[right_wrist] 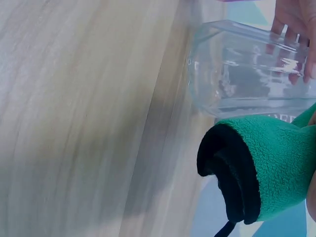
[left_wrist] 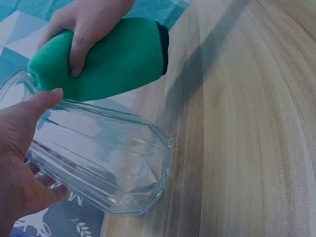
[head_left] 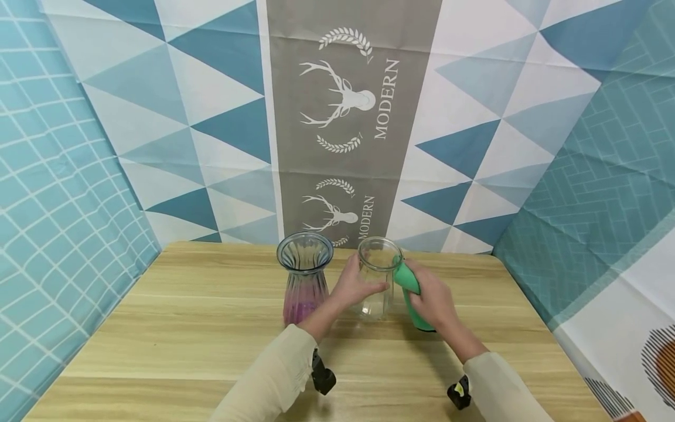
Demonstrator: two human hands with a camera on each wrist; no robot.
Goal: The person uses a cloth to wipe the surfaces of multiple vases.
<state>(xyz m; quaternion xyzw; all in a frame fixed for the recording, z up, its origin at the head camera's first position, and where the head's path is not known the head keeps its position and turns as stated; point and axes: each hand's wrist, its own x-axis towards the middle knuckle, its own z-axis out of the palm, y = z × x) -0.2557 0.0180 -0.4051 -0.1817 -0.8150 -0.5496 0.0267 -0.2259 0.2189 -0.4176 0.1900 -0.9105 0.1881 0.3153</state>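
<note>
the head view alone shows the blue-to-purple ribbed glass vase (head_left: 306,287) whole, standing just left of the clear glass jar (head_left: 375,303), which is upright on the wood-grain table (head_left: 174,316); the left wrist view shows more fully how the left hand (head_left: 353,285) holds the jar, thumb near the rim and fingers round the opposite side; it also shows the right hand (head_left: 431,295) with fingers wrapped over the green towel (right_wrist: 279,163), the towel meeting the jar by its rim; the right wrist view shows the towel's black trim (right_wrist: 249,173) folded open and a dark cord (right_wrist: 225,229); counted, there are two glass vessels, one towel, two hands, two black wrist devices (head_left: 323,376) and two deer-head prints (head_left: 361,100) on the backdrop (head_left: 343,164)
</note>
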